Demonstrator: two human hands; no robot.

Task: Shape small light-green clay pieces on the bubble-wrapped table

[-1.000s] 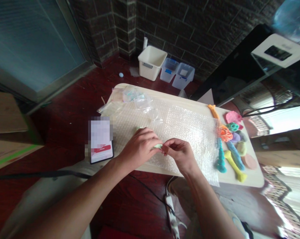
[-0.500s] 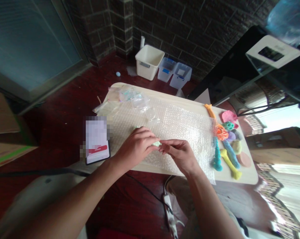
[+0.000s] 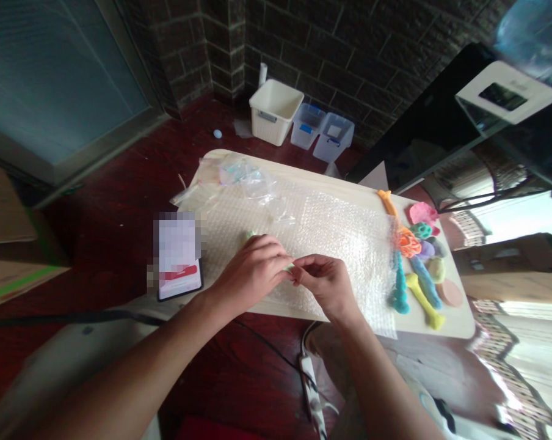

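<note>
left hand (image 3: 257, 266): back upward, fingers bent and close together; thumb and fingertips pinched on a small green piece (image 3: 289, 267).
right hand (image 3: 328, 281): thumb and forefinger drawn together at the right end of the green piece, other fingers curled in.
green piece: between the fingertips of both hands, over the bubble wrap (image 3: 344, 229); mostly covered, full shape cannot be told.
second bit of green (image 3: 251, 234): just beyond the left knuckles; cannot tell whether it joins the held piece.
bench (image 3: 461, 327): pale top, rounded corners; bubble wrap spread across the middle, its right edge beside the coloured pieces.
far left of bench: crumpled clear plastic bags (image 3: 260, 186).
near left: device with lit screen (image 3: 181, 284), display blurred out.
right end, upper: orange stick (image 3: 388, 201), pink piece (image 3: 422, 212), green holed piece (image 3: 421, 230), orange looped bundle (image 3: 408, 244), purple lump (image 3: 425, 250).
right end, lower: teal knobbly stick (image 3: 400, 287), blue stick (image 3: 426, 283), yellow bone-shaped piece (image 3: 425, 300), yellow-green lump (image 3: 436, 270), flat pinkish disc (image 3: 452, 294).
floor beyond: cream basket (image 3: 270, 127), two clear boxes beside it (image 3: 334, 140).
</note>
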